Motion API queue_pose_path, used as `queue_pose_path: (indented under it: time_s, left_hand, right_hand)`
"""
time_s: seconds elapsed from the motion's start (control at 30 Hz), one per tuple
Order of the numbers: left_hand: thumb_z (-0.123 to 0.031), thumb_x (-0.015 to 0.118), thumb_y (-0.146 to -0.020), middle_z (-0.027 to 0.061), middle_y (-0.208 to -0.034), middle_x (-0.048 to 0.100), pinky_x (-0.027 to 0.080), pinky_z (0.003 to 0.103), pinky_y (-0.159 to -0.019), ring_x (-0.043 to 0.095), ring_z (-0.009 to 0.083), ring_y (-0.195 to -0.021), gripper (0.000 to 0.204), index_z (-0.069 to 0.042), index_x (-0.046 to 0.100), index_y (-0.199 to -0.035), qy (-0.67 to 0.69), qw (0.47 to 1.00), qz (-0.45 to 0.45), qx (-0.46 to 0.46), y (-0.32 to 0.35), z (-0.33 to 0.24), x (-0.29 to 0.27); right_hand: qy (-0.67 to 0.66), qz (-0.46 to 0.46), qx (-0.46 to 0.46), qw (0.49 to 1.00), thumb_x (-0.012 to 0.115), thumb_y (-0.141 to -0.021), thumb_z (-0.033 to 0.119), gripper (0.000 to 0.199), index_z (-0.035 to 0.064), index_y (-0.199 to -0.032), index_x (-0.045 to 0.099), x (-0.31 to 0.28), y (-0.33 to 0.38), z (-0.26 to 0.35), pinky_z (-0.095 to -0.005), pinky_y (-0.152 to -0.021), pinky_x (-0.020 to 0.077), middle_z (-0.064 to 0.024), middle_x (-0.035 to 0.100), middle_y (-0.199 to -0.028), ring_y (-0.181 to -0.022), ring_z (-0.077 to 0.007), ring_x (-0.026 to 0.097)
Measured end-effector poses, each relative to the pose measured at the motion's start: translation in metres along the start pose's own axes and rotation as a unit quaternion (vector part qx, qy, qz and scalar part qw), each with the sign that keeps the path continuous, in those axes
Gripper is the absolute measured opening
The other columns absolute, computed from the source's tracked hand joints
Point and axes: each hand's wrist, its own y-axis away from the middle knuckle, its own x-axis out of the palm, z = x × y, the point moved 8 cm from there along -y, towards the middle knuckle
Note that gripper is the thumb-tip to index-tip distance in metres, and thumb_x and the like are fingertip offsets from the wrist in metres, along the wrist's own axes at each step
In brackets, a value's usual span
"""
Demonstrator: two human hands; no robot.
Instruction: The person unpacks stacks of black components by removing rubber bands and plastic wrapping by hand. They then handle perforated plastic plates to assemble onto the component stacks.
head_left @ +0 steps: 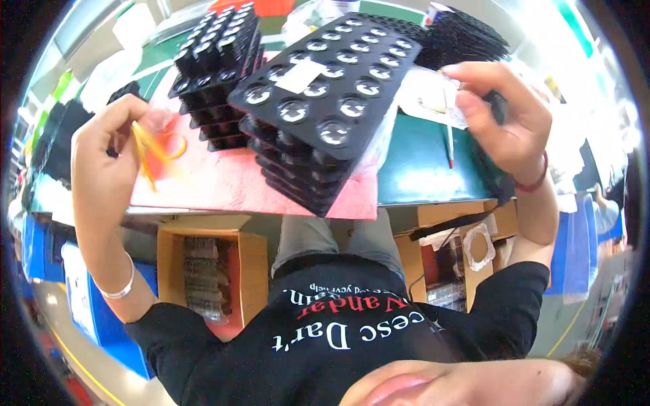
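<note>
My left hand [108,139] is at the left end of the table, its fingers curled closed around a yellow-orange band-like loop [145,159]. The loop hangs below the fingertips, smeared by motion, so its exact kind is unclear. Before me stands a tilted stack of black plastic trays [330,71] with rows of clear, shiny round pieces in their pockets. A white paper slip [300,76] rests on the top tray. To the right of the stack, my right hand [504,111] is raised with thumb and forefinger apart, over a white sheet or packet [423,98]; nothing shows between them.
Behind and left stands another black tray stack [215,81], on a pink mat [237,186]. More black trays [467,37] are piled at the far right. A white pen-like stick [450,145] lies on the green table [413,179]. Open cardboard boxes [254,277] sit below the edge.
</note>
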Motion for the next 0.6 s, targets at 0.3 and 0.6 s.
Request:
queue_pose_path:
  time_s: [0.3,0.6]
  left_hand:
    - [-0.012,0.074,-0.075,0.0135,-0.087,0.067,0.051,0.035,-0.071,0.066,0.0236,-0.077,0.030,0.000,0.064,-0.100,-0.179,0.951,0.212,-0.137,0.000,0.183,0.031]
    - [-0.014,0.062,-0.091,0.0070,-0.102,0.066,0.049,0.026,-0.071,0.063,0.0150,-0.083,0.033,-0.005,0.057,-0.122,-0.068,0.991,-0.040,-0.112,0.001,0.079,0.005]
  right_hand:
    - [-0.032,-0.016,0.130,0.991,0.062,-0.088,0.005,0.013,0.0010,-0.098,0.069,0.007,0.024,-0.065,-0.0195,-0.067,0.0456,-0.0009,0.066,-0.081,-0.071,-0.0047,0.057]
    - [0.024,0.038,0.187,0.981,0.064,-0.087,0.015,0.017,0.0047,-0.099,0.067,0.026,0.048,-0.111,-0.0246,-0.066,0.0501,-0.0076,0.068,-0.077,-0.068,-0.0124,0.064]
